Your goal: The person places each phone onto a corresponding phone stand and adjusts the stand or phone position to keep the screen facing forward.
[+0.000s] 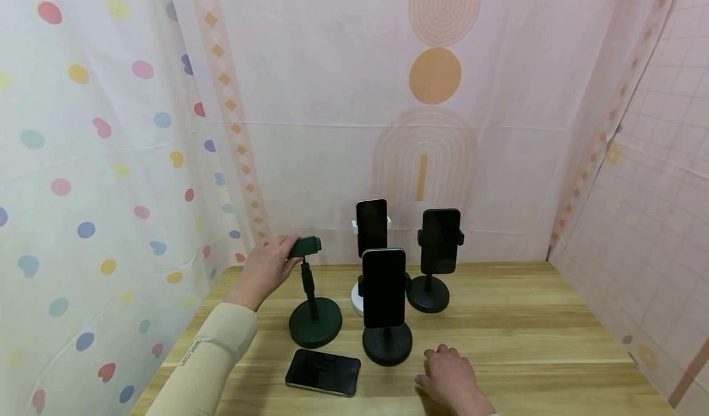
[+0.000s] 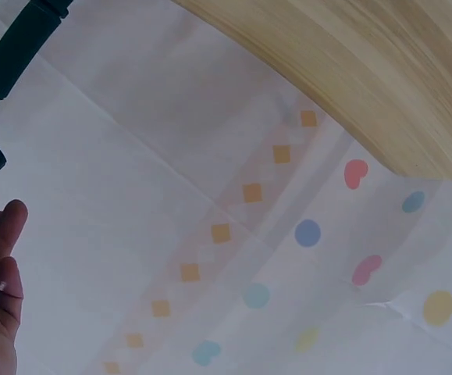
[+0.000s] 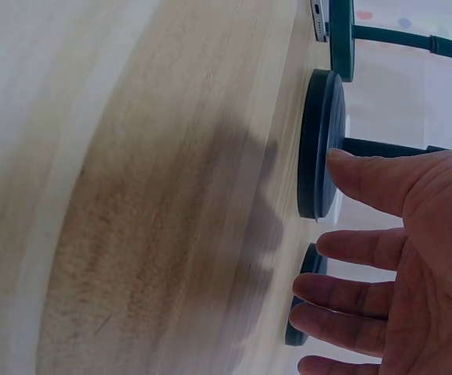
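My left hand (image 1: pixel 263 272) holds the clamp head of a dark green phone stand (image 1: pixel 316 324), whose round base stands on the table. The clamp carries no phone and is tilted nearly flat. Only the fingers and part of the stand's stem show at the edge of the left wrist view. A phone with a dark screen (image 1: pixel 324 372) lies face up in front of this stand. Low over the table, my right hand (image 1: pixel 450 376) has loose, spread fingers and holds nothing. Nearest to it is a black stand (image 1: pixel 388 345) bearing an upright phone (image 1: pixel 384 288).
Behind stand two more phones in holders: one on a white stand (image 1: pixel 357 299), partly hidden, and one on a black stand (image 1: pixel 428 294) at the right. The wooden table (image 1: pixel 515 324) ends at patterned curtains (image 1: pixel 310 96) at the back and sides.
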A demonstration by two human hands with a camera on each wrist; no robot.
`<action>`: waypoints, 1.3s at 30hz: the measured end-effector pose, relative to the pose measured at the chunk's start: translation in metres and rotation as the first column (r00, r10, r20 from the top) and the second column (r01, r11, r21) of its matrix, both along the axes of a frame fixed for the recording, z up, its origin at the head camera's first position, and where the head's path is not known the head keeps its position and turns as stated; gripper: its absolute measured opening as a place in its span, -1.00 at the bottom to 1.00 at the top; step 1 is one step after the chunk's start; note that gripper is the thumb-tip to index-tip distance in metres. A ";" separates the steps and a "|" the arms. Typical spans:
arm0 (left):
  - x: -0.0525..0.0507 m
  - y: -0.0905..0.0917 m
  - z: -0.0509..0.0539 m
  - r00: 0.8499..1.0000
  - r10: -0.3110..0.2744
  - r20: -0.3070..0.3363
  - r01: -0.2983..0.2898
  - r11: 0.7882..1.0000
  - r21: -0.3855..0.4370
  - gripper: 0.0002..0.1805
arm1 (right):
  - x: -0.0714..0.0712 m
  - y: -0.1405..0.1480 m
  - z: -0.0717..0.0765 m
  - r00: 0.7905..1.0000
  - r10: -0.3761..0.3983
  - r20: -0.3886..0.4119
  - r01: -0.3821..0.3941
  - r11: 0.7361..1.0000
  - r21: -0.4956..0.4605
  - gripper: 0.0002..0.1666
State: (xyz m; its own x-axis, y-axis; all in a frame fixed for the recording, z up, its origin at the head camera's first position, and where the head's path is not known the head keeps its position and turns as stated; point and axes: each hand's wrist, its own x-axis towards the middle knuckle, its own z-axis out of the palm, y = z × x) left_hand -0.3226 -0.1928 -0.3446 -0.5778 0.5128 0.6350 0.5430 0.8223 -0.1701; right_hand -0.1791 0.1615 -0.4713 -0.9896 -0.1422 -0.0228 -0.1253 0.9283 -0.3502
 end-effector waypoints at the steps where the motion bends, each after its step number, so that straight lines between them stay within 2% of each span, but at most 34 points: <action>1: 0.000 0.000 0.000 1.000 -0.002 -0.001 0.002 1.000 -0.002 -0.45 | 0.000 0.000 0.000 1.000 0.001 -0.002 -0.001 1.000 0.003 -0.45; 7: -0.002 -0.001 0.003 1.000 -0.018 0.010 0.018 1.000 0.001 -0.45 | -0.001 -0.002 -0.001 1.000 0.010 -0.019 -0.009 1.000 0.010 -0.45; 18: -0.006 0.000 0.008 0.995 -0.048 0.084 0.045 0.998 0.041 -0.56 | -0.002 -0.007 0.002 0.999 0.032 -0.013 -0.032 0.999 0.019 -0.44; 23: -0.004 0.002 0.008 0.995 -0.020 0.094 0.017 0.999 0.037 -0.55 | -0.005 -0.011 0.002 0.995 0.081 -0.050 -0.081 0.997 -0.002 -0.48; 30: 0.001 0.001 0.007 0.990 0.013 0.138 -0.021 0.998 0.057 -0.40 | -0.010 -0.025 -0.001 0.976 0.176 -0.127 -0.188 0.978 -0.094 -0.51; 34: 0.004 -0.003 0.005 0.982 0.027 0.186 -0.043 0.996 0.083 -0.32 | -0.011 -0.033 -0.003 0.968 0.210 -0.136 -0.223 0.971 -0.089 -0.51; 39: 0.009 -0.013 0.003 0.969 0.071 0.238 -0.099 0.989 0.109 -0.33 | -0.010 -0.040 -0.005 0.955 0.241 -0.176 -0.254 0.965 -0.057 -0.51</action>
